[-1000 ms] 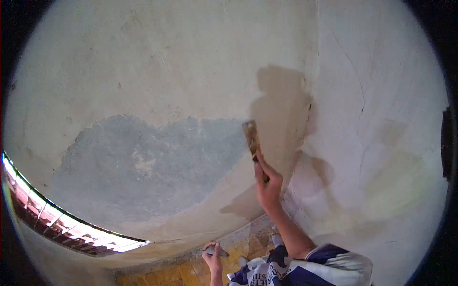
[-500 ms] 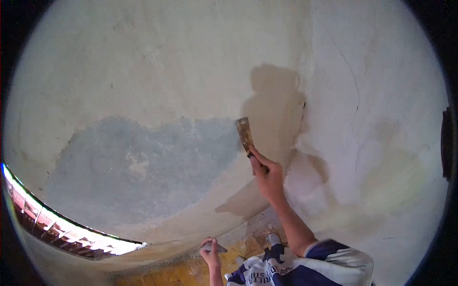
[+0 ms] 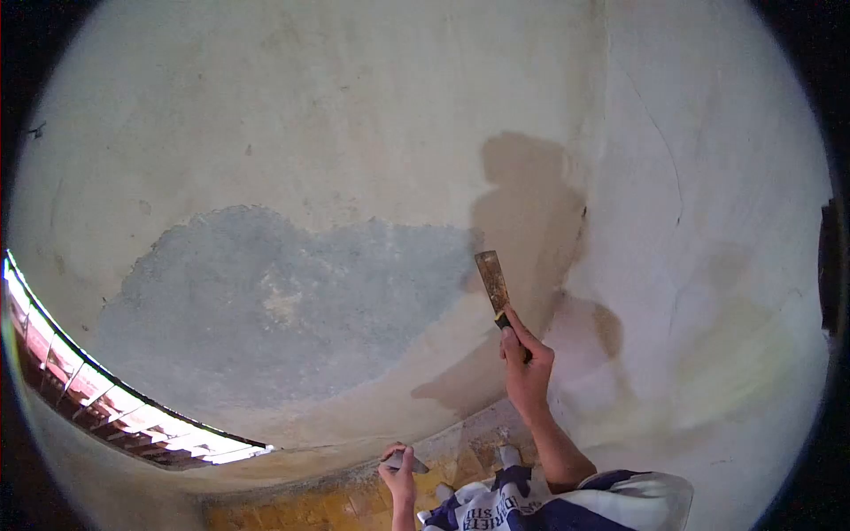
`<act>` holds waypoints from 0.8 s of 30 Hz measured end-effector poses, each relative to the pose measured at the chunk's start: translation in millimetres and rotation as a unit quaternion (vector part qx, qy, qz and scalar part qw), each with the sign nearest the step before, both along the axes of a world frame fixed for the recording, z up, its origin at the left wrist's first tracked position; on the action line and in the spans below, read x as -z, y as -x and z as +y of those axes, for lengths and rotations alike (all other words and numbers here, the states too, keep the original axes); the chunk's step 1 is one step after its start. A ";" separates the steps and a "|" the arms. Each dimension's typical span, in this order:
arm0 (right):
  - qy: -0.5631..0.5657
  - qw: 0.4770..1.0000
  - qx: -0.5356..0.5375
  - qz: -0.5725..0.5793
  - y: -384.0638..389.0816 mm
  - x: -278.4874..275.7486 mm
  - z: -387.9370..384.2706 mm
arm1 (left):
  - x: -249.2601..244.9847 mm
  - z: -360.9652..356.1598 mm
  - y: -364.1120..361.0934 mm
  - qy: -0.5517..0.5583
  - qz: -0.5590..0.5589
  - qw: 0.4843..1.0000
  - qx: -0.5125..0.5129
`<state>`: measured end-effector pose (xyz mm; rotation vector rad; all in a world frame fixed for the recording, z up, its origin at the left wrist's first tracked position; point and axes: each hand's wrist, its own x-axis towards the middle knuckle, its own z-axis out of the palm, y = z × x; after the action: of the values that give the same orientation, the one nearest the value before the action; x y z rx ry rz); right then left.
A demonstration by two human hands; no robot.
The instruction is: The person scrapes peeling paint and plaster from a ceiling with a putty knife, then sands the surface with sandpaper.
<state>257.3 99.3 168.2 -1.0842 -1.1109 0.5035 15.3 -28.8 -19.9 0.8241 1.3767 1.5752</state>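
Observation:
My right hand [image 3: 529, 370] is closed round the dark handle of a scraper [image 3: 492, 281], its index finger stretched along toward the blade. The blade is flat, worn and rust-brown, and points up at the wall. In this view its tip lies just right of a large grey-blue patch [image 3: 372, 292], where the pale surface coat is gone. Low in the middle, my left hand [image 3: 400, 482] is closed on a small flat grey piece [image 3: 414, 464] with a pointed end; its kind I cannot tell.
Pale wall [image 3: 354, 133] surrounds the patch and meets a whiter side wall [image 3: 708, 177] with a thin crack at the right-hand corner. A bright barred opening [image 3: 150, 429] lies at lower left. Below is a yellow-brown tiled floor [image 3: 336, 511]. My shadow falls on the wall near the corner.
The scraper has dropped lower, from the patch's upper right edge to beside it, with my right hand. The view has shifted slightly; my left hand still holds the grey piece.

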 end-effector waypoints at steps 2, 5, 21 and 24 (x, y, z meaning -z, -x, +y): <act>0.037 0.999 -0.015 -0.007 -5.2 -19.2 15.7 | -15.1 -5.4 -1.7 0.019 -0.016 1.000 0.013; -0.004 0.995 0.018 -0.096 5.4 -6.3 21.4 | 9.9 -7.1 0.3 0.063 -0.033 0.997 0.002; -0.007 0.981 -0.194 -0.012 -14.7 44.3 -23.1 | 11.3 -8.2 -32.3 0.026 0.021 0.997 -0.067; -0.009 0.974 -0.217 -0.060 -22.9 45.9 -6.7 | 16.2 1.6 -39.4 0.013 0.018 0.996 -0.085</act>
<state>280.1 92.6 122.3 -0.8631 -1.4672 0.7779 54.7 -27.2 -36.1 0.7397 1.5233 1.6747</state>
